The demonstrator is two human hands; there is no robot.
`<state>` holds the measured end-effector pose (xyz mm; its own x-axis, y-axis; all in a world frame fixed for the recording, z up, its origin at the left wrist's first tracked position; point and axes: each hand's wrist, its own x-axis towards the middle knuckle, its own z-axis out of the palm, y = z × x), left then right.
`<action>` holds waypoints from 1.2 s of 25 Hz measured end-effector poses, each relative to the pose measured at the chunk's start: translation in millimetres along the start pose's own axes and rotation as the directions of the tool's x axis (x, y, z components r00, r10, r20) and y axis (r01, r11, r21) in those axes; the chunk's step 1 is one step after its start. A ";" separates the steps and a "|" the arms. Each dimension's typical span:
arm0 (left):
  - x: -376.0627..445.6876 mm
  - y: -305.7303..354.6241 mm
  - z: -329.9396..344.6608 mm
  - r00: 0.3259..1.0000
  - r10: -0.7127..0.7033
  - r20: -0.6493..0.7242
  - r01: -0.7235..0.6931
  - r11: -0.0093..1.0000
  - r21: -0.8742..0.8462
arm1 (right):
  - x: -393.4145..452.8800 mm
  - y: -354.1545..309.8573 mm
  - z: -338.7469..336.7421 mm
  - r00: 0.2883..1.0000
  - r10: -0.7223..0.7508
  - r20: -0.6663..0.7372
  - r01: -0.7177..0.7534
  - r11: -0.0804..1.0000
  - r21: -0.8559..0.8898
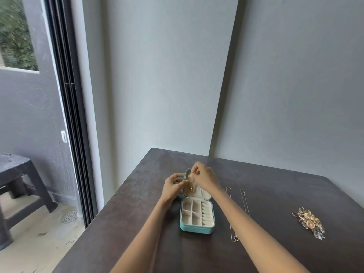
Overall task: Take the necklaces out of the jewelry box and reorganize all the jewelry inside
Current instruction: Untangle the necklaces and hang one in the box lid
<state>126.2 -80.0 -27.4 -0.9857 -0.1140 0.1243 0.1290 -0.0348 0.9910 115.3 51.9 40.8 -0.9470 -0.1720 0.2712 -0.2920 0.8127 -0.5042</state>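
Necklaces [191, 183] of gold colour hang in the raised lid of the box [197, 217], and I see my right hand [204, 178] pinching them near their top, fingers curled on the chains. My left hand [173, 185] is at the left edge of the lid, with thumb and fingers curled around that edge to hold it upright. The box is teal, it stands open on the table [137, 223], and its cream tray with small compartments is toward me from the lid. Right of the box two thin silver chains [233, 223] lie stretched on the table, apart from each other. Farther right of the box, well apart, a pile of jewelry [310, 222] rests on the table.
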 end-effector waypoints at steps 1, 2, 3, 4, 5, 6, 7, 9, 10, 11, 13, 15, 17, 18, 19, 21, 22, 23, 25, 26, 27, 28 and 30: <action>0.3 -3.6 2.0 1.000 0.015 0.005 -0.015 1.000 -0.010 | 1.9 0.4 2.1 1.000 -0.002 -0.029 0.001 1.000 -0.029; 0.8 -7.9 3.7 0.999 0.034 0.007 -0.033 0.999 -0.022 | 4.1 1.8 4.9 0.998 -0.006 -0.055 0.003 0.998 -0.056; 1.5 -10.8 5.0 0.999 0.053 0.007 -0.052 0.998 -0.031 | 6.2 3.3 7.9 0.996 -0.023 -0.083 0.017 0.997 -0.080; 2.4 -13.6 5.8 0.998 0.067 0.006 -0.067 0.997 -0.044 | 7.2 4.8 11.2 0.993 -0.046 -0.110 0.035 0.994 -0.102; 3.6 -16.5 6.1 0.997 0.077 0.003 -0.077 0.996 -0.054 | 7.1 7.4 15.2 0.987 -0.079 -0.137 0.061 0.989 -0.131; 3.7 -17.2 5.8 0.996 0.090 0.006 -0.089 0.994 -0.065 | 5.8 9.6 17.2 0.980 -0.120 -0.156 0.093 0.981 -0.170; 4.0 -18.4 5.6 0.995 0.095 0.009 -0.095 0.993 -0.068 | 5.1 13.9 19.3 0.975 -0.158 -0.158 0.122 0.969 -0.215; 4.4 -20.2 5.0 0.995 0.101 0.014 -0.100 0.994 -0.050 | 2.5 19.5 21.0 0.965 -0.203 -0.166 0.150 0.945 -0.289; 4.1 -20.7 4.6 0.994 0.105 0.022 -0.104 0.994 -0.044 | 0.2 20.4 20.1 0.954 -0.234 -0.186 0.163 0.929 -0.332; 3.4 -20.3 4.4 0.993 0.110 0.034 -0.109 0.993 -0.045 | -1.2 21.5 20.6 0.933 -0.291 -0.212 0.196 0.904 -0.379; 0.8 -18.5 4.2 0.991 0.122 0.063 -0.117 0.990 -0.075 | -2.2 20.7 21.5 0.902 -0.395 -0.174 0.254 0.813 -0.524; -1.5 -16.2 3.1 0.988 0.133 0.083 -0.124 0.986 -0.112 | -2.1 20.9 21.1 0.879 -0.459 -0.132 0.302 0.749 -0.590; -3.1 -15.4 2.5 0.986 0.141 0.092 -0.128 0.983 -0.133 | -3.6 22.5 21.5 0.854 -0.510 -0.104 0.342 0.700 -0.627; -4.2 -15.2 2.8 0.985 0.147 0.095 -0.133 0.981 -0.141 | -3.4 25.2 22.4 0.843 -0.529 -0.097 0.355 0.684 -0.637; -4.8 -15.6 3.1 0.983 0.154 0.097 -0.139 0.980 -0.146 | -3.4 27.5 22.7 0.831 -0.547 -0.102 0.364 0.673 -0.644; -6.2 -16.1 3.8 0.980 0.169 0.107 -0.151 0.976 -0.154 | -6.6 28.5 20.9 0.824 -0.555 -0.115 0.375 0.685 -0.625; -7.0 -16.1 3.7 0.978 0.176 0.114 -0.157 0.975 -0.159 | -8.0 28.4 19.4 0.820 -0.558 -0.125 0.378 0.693 -0.614; -7.9 -15.9 3.8 0.976 0.182 0.117 -0.162 0.973 -0.162 | -9.1 28.5 17.7 0.819 -0.557 -0.136 0.376 0.701 -0.606; -8.7 -14.9 4.2 0.976 0.182 0.118 -0.162 0.974 -0.161 | -10.3 28.7 14.0 0.818 -0.554 -0.156 0.376 0.720 -0.584; -8.9 -14.2 4.5 0.976 0.180 0.120 -0.160 0.974 -0.160 | -10.4 29.2 12.9 0.821 -0.545 -0.170 0.370 0.735 -0.567; -8.8 -14.0 5.0 0.977 0.177 0.117 -0.157 0.974 -0.161 | -10.3 29.5 12.3 0.825 -0.534 -0.184 0.363 0.751 -0.551; -9.0 -14.3 5.3 0.978 0.175 0.111 -0.156 0.975 -0.161 | -10.2 30.5 12.7 0.826 -0.529 -0.195 0.360 0.760 -0.541; -8.7 -14.5 4.9 0.979 0.177 0.097 -0.161 0.975 -0.153 | -9.8 31.7 13.2 0.819 -0.536 -0.203 0.363 0.759 -0.540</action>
<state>132.4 -73.6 -42.6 -0.9530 -0.0217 0.3021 0.3013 -0.1671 0.9388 113.5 72.0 11.3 -0.5920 -0.4640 0.6590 -0.4935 0.8551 0.1588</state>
